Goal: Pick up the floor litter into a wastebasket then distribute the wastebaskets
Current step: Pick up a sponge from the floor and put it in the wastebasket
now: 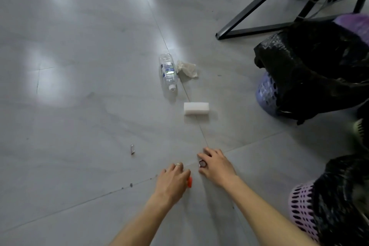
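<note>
Two hands low over floor: left hand [172, 180] pinching orange scrap [190, 181], right hand [216, 166] grasping small round cap [202, 163]; one bottle [168, 71], one tissue [187, 68], one white block [196, 108], two lined baskets [266, 94] [301, 205].

Glossy tile floor [79, 106], clear plastic bottle [168, 71], crumpled paper tissue [187, 68].

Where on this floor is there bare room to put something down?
The widest free patch is the floor left of the plastic bottle. It is crowded along the middle seam: bottle, crumpled tissue, white block, then the left hand and right hand. Lined wastebaskets fill the right side.
</note>
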`<action>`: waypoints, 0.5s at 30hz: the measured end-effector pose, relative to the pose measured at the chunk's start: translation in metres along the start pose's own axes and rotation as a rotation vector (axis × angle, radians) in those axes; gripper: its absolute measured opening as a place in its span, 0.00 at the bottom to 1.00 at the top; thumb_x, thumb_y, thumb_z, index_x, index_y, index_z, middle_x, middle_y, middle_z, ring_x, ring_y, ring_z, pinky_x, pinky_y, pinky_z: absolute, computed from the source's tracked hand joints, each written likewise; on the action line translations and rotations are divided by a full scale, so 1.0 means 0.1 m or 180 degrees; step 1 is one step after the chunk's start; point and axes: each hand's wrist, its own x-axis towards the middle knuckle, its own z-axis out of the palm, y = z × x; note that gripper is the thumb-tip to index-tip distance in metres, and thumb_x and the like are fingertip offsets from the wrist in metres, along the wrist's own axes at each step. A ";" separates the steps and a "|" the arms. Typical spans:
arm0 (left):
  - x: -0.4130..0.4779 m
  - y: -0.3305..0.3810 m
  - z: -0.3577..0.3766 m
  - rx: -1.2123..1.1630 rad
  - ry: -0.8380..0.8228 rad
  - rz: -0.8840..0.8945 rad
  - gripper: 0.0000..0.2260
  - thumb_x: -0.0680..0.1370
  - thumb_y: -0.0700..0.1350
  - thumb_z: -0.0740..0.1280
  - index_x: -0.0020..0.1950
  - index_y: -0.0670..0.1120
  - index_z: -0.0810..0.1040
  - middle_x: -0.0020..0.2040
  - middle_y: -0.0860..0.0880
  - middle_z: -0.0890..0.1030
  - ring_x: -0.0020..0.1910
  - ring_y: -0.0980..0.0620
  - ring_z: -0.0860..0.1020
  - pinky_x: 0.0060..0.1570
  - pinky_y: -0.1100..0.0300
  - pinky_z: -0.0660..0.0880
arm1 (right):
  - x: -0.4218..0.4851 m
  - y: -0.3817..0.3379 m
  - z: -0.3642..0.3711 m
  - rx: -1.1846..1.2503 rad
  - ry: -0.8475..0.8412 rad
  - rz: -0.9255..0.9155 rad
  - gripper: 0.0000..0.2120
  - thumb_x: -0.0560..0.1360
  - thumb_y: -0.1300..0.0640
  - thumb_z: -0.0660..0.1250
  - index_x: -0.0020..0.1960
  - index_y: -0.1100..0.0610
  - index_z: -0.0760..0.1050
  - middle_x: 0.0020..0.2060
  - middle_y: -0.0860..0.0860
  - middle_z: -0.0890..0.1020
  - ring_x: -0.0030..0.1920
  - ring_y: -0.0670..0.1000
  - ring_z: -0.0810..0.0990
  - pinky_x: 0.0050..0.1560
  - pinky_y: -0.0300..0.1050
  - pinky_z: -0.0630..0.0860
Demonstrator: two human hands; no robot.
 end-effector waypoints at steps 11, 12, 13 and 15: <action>-0.10 -0.13 0.06 -0.0033 -0.0059 -0.0390 0.12 0.81 0.50 0.60 0.63 0.47 0.68 0.63 0.47 0.75 0.63 0.43 0.73 0.53 0.53 0.70 | -0.16 -0.08 0.28 0.0354 0.0343 0.0721 0.11 0.82 0.52 0.59 0.61 0.57 0.70 0.60 0.58 0.73 0.61 0.61 0.71 0.56 0.51 0.72; -0.13 -0.12 0.05 -0.0053 -0.0075 -0.0424 0.12 0.81 0.51 0.60 0.62 0.47 0.68 0.62 0.47 0.76 0.63 0.43 0.73 0.53 0.53 0.70 | -0.17 -0.08 0.29 0.0415 0.0284 0.0864 0.12 0.82 0.52 0.59 0.62 0.58 0.68 0.61 0.59 0.72 0.61 0.62 0.72 0.57 0.51 0.72; -0.15 -0.12 0.05 -0.0064 -0.0103 -0.0453 0.12 0.81 0.50 0.60 0.62 0.47 0.68 0.61 0.46 0.76 0.62 0.43 0.74 0.52 0.52 0.71 | -0.19 -0.09 0.29 0.0517 0.0238 0.1025 0.14 0.82 0.52 0.59 0.63 0.59 0.67 0.61 0.61 0.72 0.62 0.63 0.72 0.58 0.50 0.71; -0.19 -0.13 0.06 -0.0092 -0.0182 -0.0498 0.11 0.81 0.49 0.60 0.60 0.46 0.69 0.59 0.45 0.77 0.61 0.42 0.75 0.51 0.52 0.72 | -0.21 -0.10 0.30 0.0729 0.0154 0.1285 0.16 0.82 0.52 0.59 0.65 0.60 0.65 0.62 0.64 0.72 0.63 0.64 0.73 0.60 0.50 0.71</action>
